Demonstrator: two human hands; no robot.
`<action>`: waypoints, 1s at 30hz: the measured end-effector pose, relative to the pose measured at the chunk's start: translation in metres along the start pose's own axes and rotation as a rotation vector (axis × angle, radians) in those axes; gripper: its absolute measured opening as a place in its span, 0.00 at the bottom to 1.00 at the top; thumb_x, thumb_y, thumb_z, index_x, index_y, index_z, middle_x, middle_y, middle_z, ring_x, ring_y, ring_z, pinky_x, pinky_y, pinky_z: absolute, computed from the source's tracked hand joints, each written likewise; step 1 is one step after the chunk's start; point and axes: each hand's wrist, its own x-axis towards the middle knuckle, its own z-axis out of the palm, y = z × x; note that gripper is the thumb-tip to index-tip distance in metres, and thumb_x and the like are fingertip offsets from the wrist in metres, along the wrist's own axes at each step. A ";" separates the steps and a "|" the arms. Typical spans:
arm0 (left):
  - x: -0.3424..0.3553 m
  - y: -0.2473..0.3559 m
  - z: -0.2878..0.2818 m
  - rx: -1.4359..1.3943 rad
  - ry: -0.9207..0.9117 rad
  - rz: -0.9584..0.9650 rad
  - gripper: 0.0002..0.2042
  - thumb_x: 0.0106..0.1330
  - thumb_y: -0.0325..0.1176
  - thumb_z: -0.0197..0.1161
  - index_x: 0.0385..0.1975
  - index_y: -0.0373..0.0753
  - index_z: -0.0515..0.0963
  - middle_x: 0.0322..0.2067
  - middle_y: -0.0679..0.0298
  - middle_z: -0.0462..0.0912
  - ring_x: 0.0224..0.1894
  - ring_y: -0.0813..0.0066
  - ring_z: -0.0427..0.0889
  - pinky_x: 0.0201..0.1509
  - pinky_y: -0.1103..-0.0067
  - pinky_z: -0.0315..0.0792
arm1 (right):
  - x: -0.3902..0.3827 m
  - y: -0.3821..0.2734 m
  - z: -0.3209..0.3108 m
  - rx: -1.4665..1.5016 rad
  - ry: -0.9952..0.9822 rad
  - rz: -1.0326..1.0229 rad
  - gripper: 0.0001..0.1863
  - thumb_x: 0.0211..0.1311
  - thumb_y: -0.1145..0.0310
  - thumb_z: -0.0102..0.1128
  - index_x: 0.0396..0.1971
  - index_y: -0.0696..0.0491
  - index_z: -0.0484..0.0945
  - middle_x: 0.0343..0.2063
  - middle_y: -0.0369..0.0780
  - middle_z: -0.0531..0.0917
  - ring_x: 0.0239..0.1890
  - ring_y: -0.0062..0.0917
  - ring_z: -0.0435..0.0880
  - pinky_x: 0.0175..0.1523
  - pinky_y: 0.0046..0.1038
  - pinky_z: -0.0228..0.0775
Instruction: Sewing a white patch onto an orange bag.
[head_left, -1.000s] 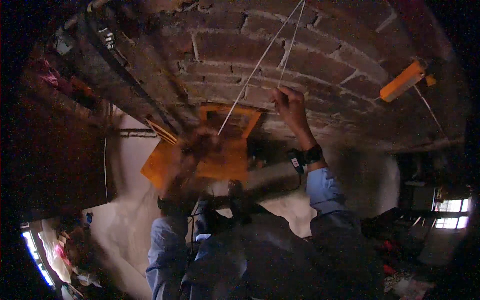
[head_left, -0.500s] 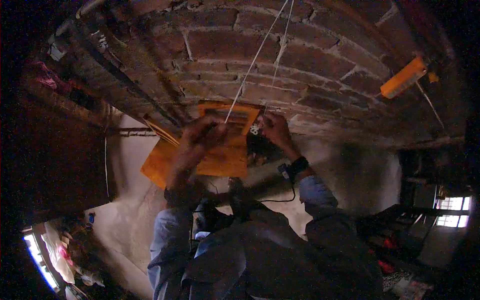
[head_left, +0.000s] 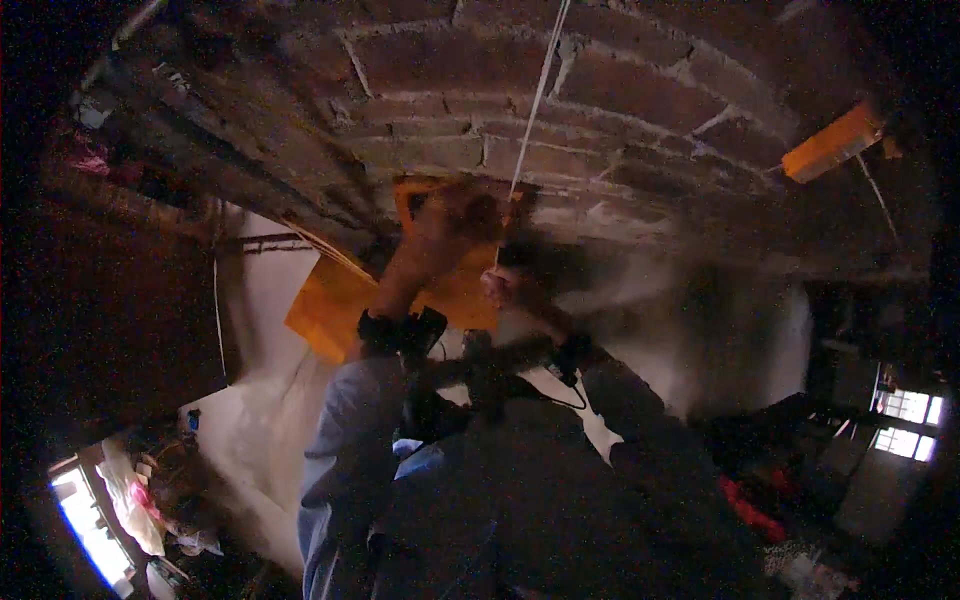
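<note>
A dim fisheye view looked down on two bare hands near the centre of the frame. A taut white cord (head_left: 537, 105), apparently doubled, ran from the top edge, right of centre, down to the middle of the frame. The right hand (head_left: 508, 285) was just right of centre, its fingers curled in a fist around the cord's lower end. The left hand (head_left: 440, 230), above it and to its left, was blurred and reached upward beside the cord; whether it gripped anything could not be told. Behind the left hand was an orange frame (head_left: 404, 203), with a flat orange panel (head_left: 328, 305) below, left of centre. A rough brick wall (head_left: 430, 65) curved across the top. An orange block (head_left: 832, 143) sat at upper right. A dark wristband (head_left: 380, 332) circled the left wrist above a blue-grey sleeve (head_left: 345, 420). Bright windows glowed at lower left (head_left: 92, 525) and right (head_left: 910, 407).
</note>
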 end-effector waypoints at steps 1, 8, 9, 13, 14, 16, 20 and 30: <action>-0.003 -0.008 0.000 -0.159 0.009 -0.096 0.16 0.62 0.23 0.66 0.50 0.39 0.76 0.46 0.65 0.81 0.46 0.78 0.79 0.51 0.78 0.75 | -0.003 0.015 0.001 -0.201 0.030 -0.107 0.13 0.72 0.60 0.53 0.36 0.56 0.77 0.27 0.31 0.77 0.27 0.19 0.75 0.34 0.26 0.71; -0.009 -0.018 -0.009 -0.097 0.039 -0.094 0.10 0.68 0.23 0.61 0.47 0.37 0.77 0.38 0.65 0.82 0.39 0.76 0.82 0.45 0.77 0.77 | -0.095 0.128 -0.065 -0.716 -0.002 0.139 0.12 0.72 0.63 0.54 0.30 0.54 0.74 0.22 0.34 0.76 0.23 0.22 0.75 0.29 0.27 0.69; -0.001 -0.019 0.001 -0.203 0.040 -0.060 0.09 0.69 0.23 0.60 0.47 0.36 0.77 0.37 0.65 0.82 0.38 0.76 0.82 0.44 0.77 0.78 | -0.121 0.155 -0.094 -1.015 0.034 0.066 0.13 0.72 0.62 0.52 0.30 0.53 0.75 0.20 0.35 0.76 0.22 0.24 0.75 0.29 0.27 0.71; 0.018 -0.030 0.015 -0.489 0.030 -0.066 0.08 0.71 0.24 0.58 0.47 0.36 0.77 0.37 0.65 0.82 0.36 0.75 0.82 0.41 0.77 0.79 | -0.227 0.210 -0.171 -0.124 0.032 0.478 0.15 0.72 0.54 0.50 0.39 0.51 0.78 0.24 0.40 0.82 0.25 0.29 0.82 0.26 0.34 0.74; 0.015 -0.033 0.015 -0.314 0.037 -0.014 0.09 0.71 0.25 0.59 0.48 0.36 0.77 0.37 0.64 0.82 0.37 0.74 0.82 0.42 0.76 0.79 | -0.238 0.211 -0.167 -0.188 0.004 0.513 0.16 0.72 0.52 0.50 0.42 0.50 0.78 0.25 0.41 0.83 0.25 0.29 0.83 0.26 0.34 0.74; 0.013 -0.039 0.016 -0.229 0.013 0.056 0.10 0.70 0.26 0.59 0.49 0.36 0.77 0.38 0.63 0.83 0.40 0.73 0.82 0.44 0.75 0.78 | -0.255 0.207 -0.156 -0.410 -0.027 0.548 0.20 0.64 0.51 0.57 0.45 0.51 0.79 0.31 0.43 0.84 0.29 0.32 0.85 0.30 0.37 0.76; -0.015 -0.056 0.004 -0.397 0.034 -0.022 0.11 0.70 0.27 0.60 0.50 0.36 0.77 0.39 0.62 0.83 0.43 0.72 0.82 0.46 0.75 0.78 | -0.245 0.154 -0.076 -0.781 0.017 0.569 0.30 0.49 0.50 0.71 0.47 0.54 0.79 0.39 0.45 0.84 0.39 0.37 0.85 0.42 0.41 0.77; -0.039 -0.056 -0.005 -0.366 0.091 -0.055 0.12 0.70 0.27 0.60 0.52 0.35 0.77 0.43 0.60 0.83 0.46 0.70 0.82 0.49 0.75 0.77 | -0.174 0.166 -0.028 -0.885 0.154 0.294 0.22 0.55 0.62 0.68 0.47 0.58 0.77 0.22 0.39 0.82 0.22 0.25 0.83 0.31 0.29 0.77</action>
